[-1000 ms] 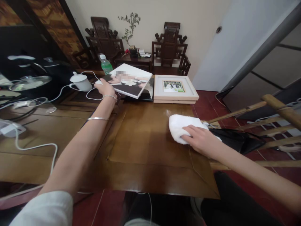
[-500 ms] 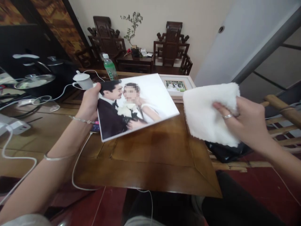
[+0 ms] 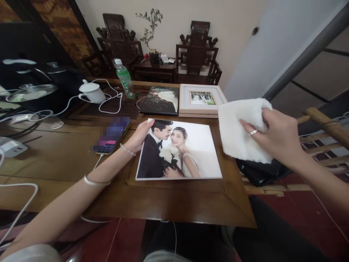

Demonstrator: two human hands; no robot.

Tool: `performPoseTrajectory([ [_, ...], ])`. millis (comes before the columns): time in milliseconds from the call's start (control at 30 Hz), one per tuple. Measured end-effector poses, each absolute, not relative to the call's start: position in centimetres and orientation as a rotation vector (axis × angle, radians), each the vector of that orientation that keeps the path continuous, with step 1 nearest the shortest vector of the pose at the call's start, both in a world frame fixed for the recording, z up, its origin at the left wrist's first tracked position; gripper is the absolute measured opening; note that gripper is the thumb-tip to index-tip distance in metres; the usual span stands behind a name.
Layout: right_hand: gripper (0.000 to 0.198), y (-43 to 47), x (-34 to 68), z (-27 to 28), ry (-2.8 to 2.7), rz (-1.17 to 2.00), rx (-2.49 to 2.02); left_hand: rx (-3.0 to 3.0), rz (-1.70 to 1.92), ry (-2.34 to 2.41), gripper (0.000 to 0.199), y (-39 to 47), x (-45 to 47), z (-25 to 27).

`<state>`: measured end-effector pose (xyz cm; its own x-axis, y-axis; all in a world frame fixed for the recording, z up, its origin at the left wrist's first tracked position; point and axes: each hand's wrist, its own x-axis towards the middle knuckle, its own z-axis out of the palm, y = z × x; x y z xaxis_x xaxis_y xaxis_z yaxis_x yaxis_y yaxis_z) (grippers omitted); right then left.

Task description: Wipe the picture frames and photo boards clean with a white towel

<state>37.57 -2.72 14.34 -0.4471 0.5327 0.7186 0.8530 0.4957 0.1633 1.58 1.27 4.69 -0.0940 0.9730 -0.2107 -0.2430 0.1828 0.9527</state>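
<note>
My left hand (image 3: 144, 134) grips the upper left edge of a wedding photo panel (image 3: 203, 153), thumb on top and the other fingers hidden beneath. The panel shows a couple with white flowers and lies nearly level, low over the wooden table (image 3: 174, 200); whether it fully rests there I cannot tell. Over the table's right edge, my right hand (image 3: 272, 133) pinches a folded white cloth (image 3: 234, 127), apart from the panel. Behind the panel are a dark photo panel (image 3: 160, 102) and a pale framed picture (image 3: 188, 111).
A phone (image 3: 113, 136) on a cable lies left of the panel. Further back stand a green-labelled bottle (image 3: 124, 78), a white lidded cup (image 3: 92, 92) and a pot (image 3: 32, 95). A white power strip (image 3: 12, 147) sits at far left. A black bag (image 3: 261, 174) is beyond the right edge.
The photo panel has moved down and right and flattened toward the table with my left hand. The phone and the dark panel behind now show. My right hand still holds the cloth, shifted slightly.
</note>
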Motion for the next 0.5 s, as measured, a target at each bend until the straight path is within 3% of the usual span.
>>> performPoseTrajectory([
  [167,0.047,-2.5,37.4,14.3,-2.165,-0.695,-1.078,0.763,1.202,1.208,0.016,2.7,2.6,3.5],
  [500,0.032,-2.0,36.4,13.8,-2.278,-0.624,-1.068,0.845,1.138,1.304,0.021,4.8,3.2,2.8],
])
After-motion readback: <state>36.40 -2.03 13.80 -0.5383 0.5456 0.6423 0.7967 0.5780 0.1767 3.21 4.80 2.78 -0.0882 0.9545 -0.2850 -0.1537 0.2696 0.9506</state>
